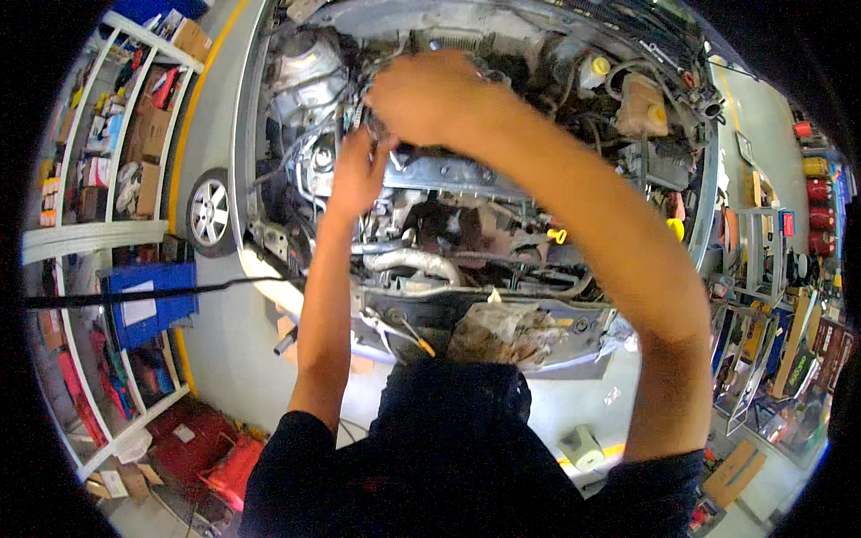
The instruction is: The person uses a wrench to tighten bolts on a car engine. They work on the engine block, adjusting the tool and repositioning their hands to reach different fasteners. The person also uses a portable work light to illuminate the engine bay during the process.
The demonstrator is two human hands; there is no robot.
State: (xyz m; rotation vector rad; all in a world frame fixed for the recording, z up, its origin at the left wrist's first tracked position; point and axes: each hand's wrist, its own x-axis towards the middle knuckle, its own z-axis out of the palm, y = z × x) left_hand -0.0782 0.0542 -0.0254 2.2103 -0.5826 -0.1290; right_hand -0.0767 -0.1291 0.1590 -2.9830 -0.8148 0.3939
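Both my hands reach into the open engine bay, over the left middle of the engine (448,175). My right hand (426,99) is curled, back upward and somewhat blurred; whatever its fingers hold is hidden beneath it. Just below and left of it, my left hand (361,170) points away from me with its thumb bent toward the fingers. Its fingertips meet engine parts beside the right hand, and I cannot make out what they grip. A silvery metal cover (457,172) lies across the engine just nearer than the right hand. A yellow-handled dipstick (557,236) stands out to the right.
A yellow-capped reservoir (644,106) sits at the bay's right side. Pliers with an orange handle (421,343) and crumpled plastic sheeting (507,334) lie along the front edge. Left of the car are a wheel (211,212) and loaded shelves (103,229). A metal frame cart (760,255) stands at right.
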